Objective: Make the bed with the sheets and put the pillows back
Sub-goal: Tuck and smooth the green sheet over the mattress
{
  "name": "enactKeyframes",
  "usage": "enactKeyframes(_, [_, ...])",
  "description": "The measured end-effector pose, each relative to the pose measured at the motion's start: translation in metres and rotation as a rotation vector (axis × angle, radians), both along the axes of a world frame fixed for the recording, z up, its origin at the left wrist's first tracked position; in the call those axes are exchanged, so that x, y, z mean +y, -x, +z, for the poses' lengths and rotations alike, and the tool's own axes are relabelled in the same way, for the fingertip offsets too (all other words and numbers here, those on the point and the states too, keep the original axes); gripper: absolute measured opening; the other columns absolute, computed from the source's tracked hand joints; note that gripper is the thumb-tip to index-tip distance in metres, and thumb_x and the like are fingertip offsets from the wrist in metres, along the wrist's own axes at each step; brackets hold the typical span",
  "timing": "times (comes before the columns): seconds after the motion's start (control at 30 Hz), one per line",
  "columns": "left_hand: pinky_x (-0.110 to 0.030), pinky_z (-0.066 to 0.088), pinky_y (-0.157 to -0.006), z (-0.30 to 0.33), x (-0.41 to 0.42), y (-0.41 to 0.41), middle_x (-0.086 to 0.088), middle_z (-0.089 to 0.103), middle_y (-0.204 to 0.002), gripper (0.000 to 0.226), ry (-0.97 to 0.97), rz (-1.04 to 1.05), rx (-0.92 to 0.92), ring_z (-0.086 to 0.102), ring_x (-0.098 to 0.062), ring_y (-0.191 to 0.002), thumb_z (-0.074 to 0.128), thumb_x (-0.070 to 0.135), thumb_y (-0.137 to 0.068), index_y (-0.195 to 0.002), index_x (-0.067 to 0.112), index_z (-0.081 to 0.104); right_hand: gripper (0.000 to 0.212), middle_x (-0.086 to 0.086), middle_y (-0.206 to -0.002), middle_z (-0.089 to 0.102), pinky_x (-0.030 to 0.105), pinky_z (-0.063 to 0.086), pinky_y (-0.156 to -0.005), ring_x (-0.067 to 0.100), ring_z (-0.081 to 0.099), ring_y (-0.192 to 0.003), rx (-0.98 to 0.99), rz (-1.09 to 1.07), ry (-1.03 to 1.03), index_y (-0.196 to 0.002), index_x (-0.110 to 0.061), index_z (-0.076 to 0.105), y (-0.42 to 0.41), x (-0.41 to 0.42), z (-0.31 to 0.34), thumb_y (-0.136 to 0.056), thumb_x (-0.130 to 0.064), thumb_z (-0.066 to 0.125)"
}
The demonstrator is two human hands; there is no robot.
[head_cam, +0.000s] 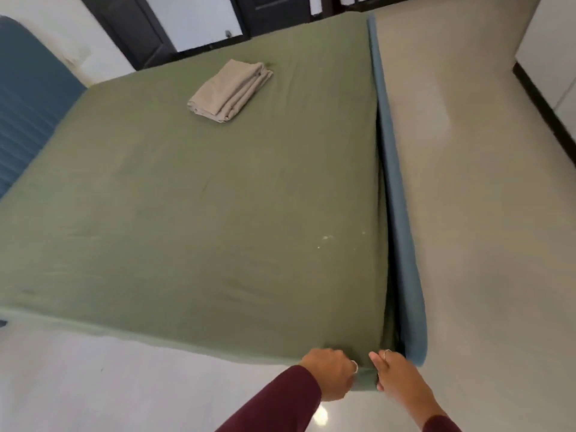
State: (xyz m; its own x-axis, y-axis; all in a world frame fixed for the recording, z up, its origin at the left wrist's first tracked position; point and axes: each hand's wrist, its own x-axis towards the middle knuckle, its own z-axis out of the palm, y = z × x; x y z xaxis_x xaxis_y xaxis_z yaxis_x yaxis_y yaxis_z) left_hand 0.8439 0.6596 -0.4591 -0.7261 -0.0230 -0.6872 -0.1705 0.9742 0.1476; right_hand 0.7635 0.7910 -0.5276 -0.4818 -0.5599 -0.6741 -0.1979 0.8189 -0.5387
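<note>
While both hands' fingers (353,366) are curling into the green sheet (193,188) at the mattress corner beside the blue bed frame (402,232), left hand (330,374) and right hand (396,374) are gripping it; uneven pulling risks popping the corner loose. Folded beige sheet (230,92) is lying far up the mattress.

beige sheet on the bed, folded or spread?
Folded. The beige sheet lies as a compact layered stack on the green fitted sheet, its stacked edges visible.
</note>
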Motion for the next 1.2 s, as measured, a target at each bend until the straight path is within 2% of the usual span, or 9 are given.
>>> enactKeyframes(0.1, [-0.038,0.038,-0.068,0.009,0.0,0.027,-0.022,0.062,-0.107,0.036,-0.003,0.151,0.031,0.06,-0.039,-0.097,0.036,0.03,-0.099,-0.107,0.003,0.058,0.031,0.007,-0.101,0.063,0.035,0.047,-0.084,0.023,0.057,-0.092,0.0,0.054,-0.063,-0.075,-0.026,0.043,0.02,-0.006,0.013,-0.1,-0.04,0.032])
enactKeyframes(0.27, [-0.039,0.042,-0.07,0.005,-0.023,0.07,-0.014,0.06,-0.11,0.033,0.09,0.437,0.313,0.06,-0.037,-0.096,0.032,0.03,-0.101,-0.112,0.007,0.052,0.032,-0.007,-0.068,0.051,0.032,0.045,-0.067,0.014,0.053,-0.07,0.068,0.207,0.04,-0.069,-0.026,0.039,0.079,-0.037,0.047,-0.099,-0.039,0.039])
enactKeyframes(0.37, [-0.035,0.047,-0.068,-0.013,-0.045,0.097,-0.003,0.06,-0.101,0.025,0.218,0.532,0.491,0.062,-0.024,-0.089,0.051,0.034,-0.093,-0.106,0.014,0.057,0.033,-0.01,-0.065,0.042,0.03,0.041,-0.064,0.012,0.048,-0.068,0.194,0.311,0.145,-0.068,-0.029,0.035,0.117,-0.065,0.062,-0.099,-0.037,0.041])
enactKeyframes(0.43, [-0.028,0.049,-0.059,-0.023,-0.057,0.116,0.008,0.058,-0.091,0.031,0.187,0.626,0.413,0.062,-0.013,-0.078,0.067,0.044,-0.076,-0.098,0.023,0.061,0.026,-0.011,-0.077,0.045,0.031,0.044,-0.073,0.015,0.054,-0.083,0.279,0.393,0.172,-0.074,-0.029,0.04,0.139,-0.081,0.071,-0.099,-0.037,0.04])
enactKeyframes(0.53, [-0.036,0.056,-0.073,-0.04,-0.08,0.15,0.006,0.061,-0.116,0.05,0.18,0.811,0.479,0.063,-0.016,-0.101,0.051,0.054,-0.076,-0.12,0.03,0.054,0.018,-0.012,-0.114,0.048,0.027,0.043,-0.088,0.014,0.05,-0.112,0.421,0.592,0.145,-0.105,-0.029,0.052,0.176,-0.107,0.074,-0.1,-0.038,0.038])
enactKeyframes(0.6, [-0.046,0.052,-0.087,-0.041,-0.098,0.166,0.004,0.053,-0.136,0.06,0.185,0.923,0.469,0.056,-0.02,-0.12,0.034,0.056,-0.08,-0.138,0.039,0.037,0.032,-0.011,-0.136,0.04,0.027,0.037,-0.1,0.014,0.043,-0.126,0.473,0.693,0.138,-0.129,-0.027,0.048,0.199,-0.131,0.075,-0.101,-0.038,0.038])
enactKeyframes(0.67, [-0.05,0.032,-0.106,-0.05,-0.113,0.183,0.004,0.027,-0.154,0.066,0.187,0.922,0.441,0.03,-0.021,-0.14,0.023,0.057,-0.085,-0.146,0.042,0.004,0.039,-0.008,-0.149,0.03,0.03,0.03,-0.109,0.015,0.033,-0.137,0.51,0.742,0.147,-0.139,-0.027,0.041,0.223,-0.158,0.073,-0.101,-0.035,0.038])
enactKeyframes(0.83, [-0.04,0.0,-0.116,-0.063,-0.151,0.205,0.006,-0.006,-0.159,0.082,0.175,1.049,0.473,-0.004,-0.021,-0.147,-0.005,0.06,-0.077,-0.151,0.028,0.001,0.046,0.002,-0.157,0.023,0.039,0.019,-0.116,0.019,0.024,-0.144,0.628,0.866,0.227,-0.143,-0.019,0.04,0.26,-0.227,0.061,-0.099,-0.028,0.045])
enactKeyframes(1.2, [-0.041,0.002,-0.117,-0.078,-0.269,0.271,0.01,-0.008,-0.158,0.064,0.339,1.091,0.512,-0.006,-0.015,-0.147,0.01,0.056,-0.093,-0.151,0.031,0.001,0.058,-0.001,-0.162,0.007,0.043,0.001,-0.118,0.013,0.005,-0.148,0.773,1.104,0.37,-0.151,-0.02,0.026,0.342,-0.383,0.021,-0.1,-0.048,0.031])
